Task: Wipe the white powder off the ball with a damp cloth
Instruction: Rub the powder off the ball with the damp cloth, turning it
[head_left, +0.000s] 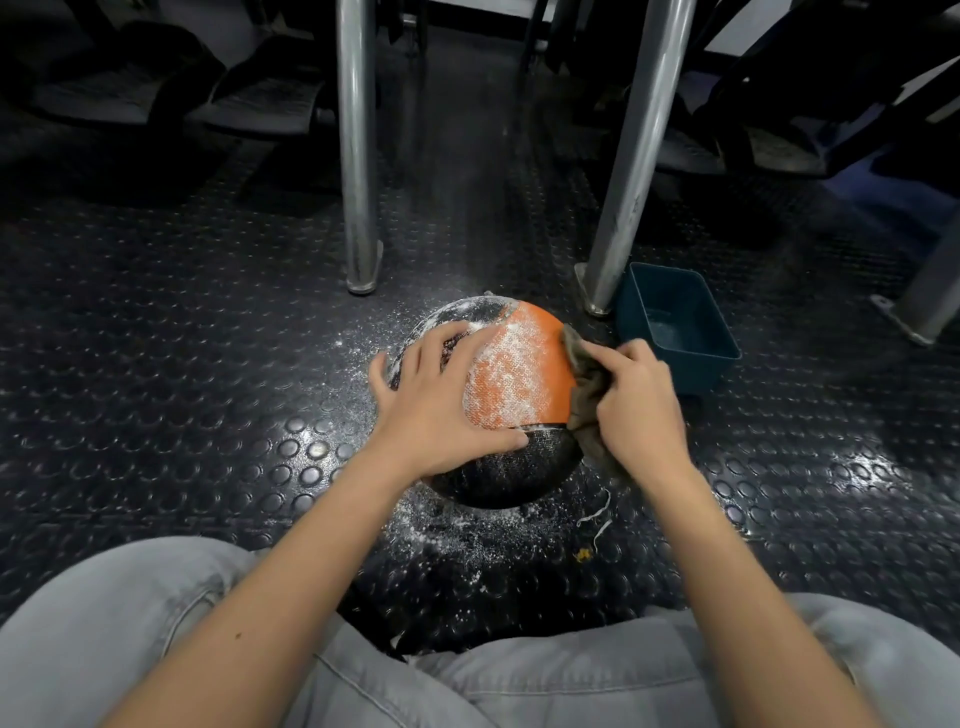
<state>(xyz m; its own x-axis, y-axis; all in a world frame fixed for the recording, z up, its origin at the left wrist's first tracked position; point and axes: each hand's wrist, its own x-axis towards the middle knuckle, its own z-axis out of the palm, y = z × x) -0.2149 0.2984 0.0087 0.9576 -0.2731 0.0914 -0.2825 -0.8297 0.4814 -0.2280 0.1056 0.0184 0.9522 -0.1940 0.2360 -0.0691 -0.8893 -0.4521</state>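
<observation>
our left hand (441, 400) lies flat steadying the ball (514, 374), our right hand (636, 400) clutches the cloth (582, 379) at its right side, and powder (511, 364) mostly remains.

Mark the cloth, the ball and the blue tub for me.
cloth (584, 395), head view, on the bunched fabric against the ball.
ball (511, 374), head view, on its powdered orange panel.
blue tub (701, 371), head view, on its near outer wall.

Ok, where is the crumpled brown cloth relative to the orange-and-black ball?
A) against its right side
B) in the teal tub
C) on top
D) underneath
A: the right hand grips the crumpled brown cloth against the right side of the orange-and-black textured ball, while the left hand rests spread on top.
</observation>
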